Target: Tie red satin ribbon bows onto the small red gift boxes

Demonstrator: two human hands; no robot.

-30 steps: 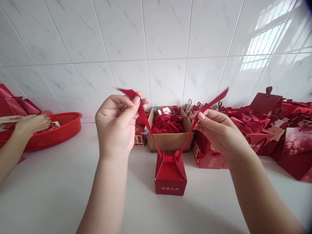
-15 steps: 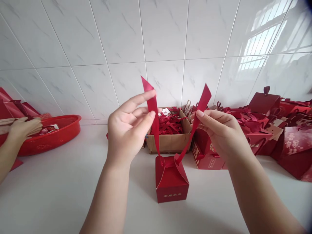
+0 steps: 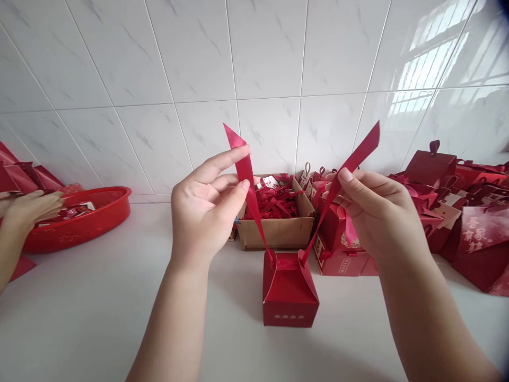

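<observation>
A small red gift box (image 3: pixel 289 293) stands on the white counter in front of me. A red ribbon (image 3: pixel 252 199) is threaded through its top and rises in two ends. My left hand (image 3: pixel 204 212) pinches the left end between thumb and fingers, above and left of the box. My right hand (image 3: pixel 376 212) pinches the right end, which slants up to the right. Both ends are held taut above the box.
Behind the box sits an open cardboard box (image 3: pixel 278 231) full of red ribbons. Finished red gift boxes (image 3: pixel 449 207) pile up at the right. A red plastic basket (image 3: pixel 79 215) stands at the left, where another person's hand (image 3: pixel 27 209) reaches. A white tiled wall rises behind.
The ribbon ends first swung closer together and more upright, then the right end spread out to the right again. The box has shifted slightly right and nearer. The other person's hand has drifted left.
</observation>
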